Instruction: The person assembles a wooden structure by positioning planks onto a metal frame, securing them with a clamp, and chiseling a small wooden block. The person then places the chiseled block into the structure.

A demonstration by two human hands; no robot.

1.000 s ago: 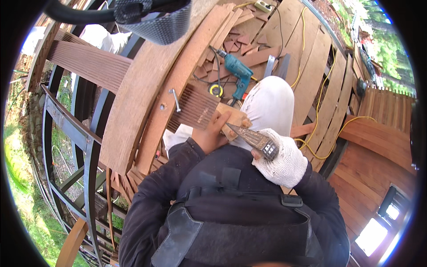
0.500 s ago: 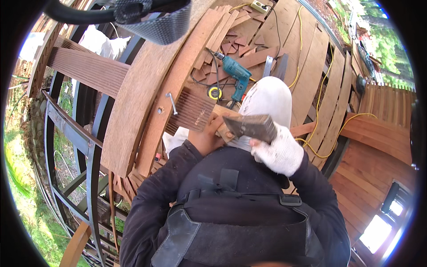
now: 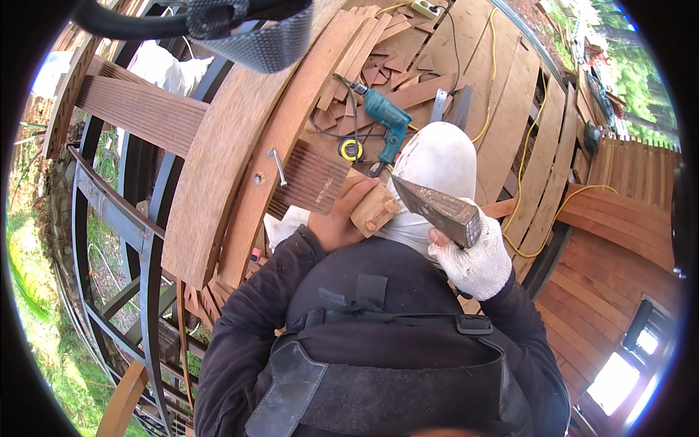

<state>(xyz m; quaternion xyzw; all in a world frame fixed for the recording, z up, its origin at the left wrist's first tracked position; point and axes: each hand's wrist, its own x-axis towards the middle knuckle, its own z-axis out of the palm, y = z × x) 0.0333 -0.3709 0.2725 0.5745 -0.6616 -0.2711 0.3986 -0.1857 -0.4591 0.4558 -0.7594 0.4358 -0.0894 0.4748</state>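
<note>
My bare left hand (image 3: 342,213) is closed around a short wooden block (image 3: 376,211), whose worn, pale end faces me. The block is beside the end of a ridged brown board (image 3: 312,179). In a white knit glove, my right hand (image 3: 477,261) grips a hatchet (image 3: 440,210). Its dark, wedge-shaped metal head tapers toward the block, and its flat, checkered poll is at the lower right. The handle is mostly hidden beneath the glove. A gap separates the hatchet from the block.
A thick curved timber (image 3: 211,189) and a narrower plank (image 3: 273,160) with a bolt (image 3: 278,169) on it stand to the left. Ahead lie a teal drill (image 3: 387,120), a yellow tape measure (image 3: 351,150) and wood offcuts (image 3: 378,73). A yellow cord (image 3: 521,186) crosses the deck boards.
My right hand and the hatchet have moved right and toward me, away from the block. More of the block's end now shows, while my left hand stays nearly in place.
</note>
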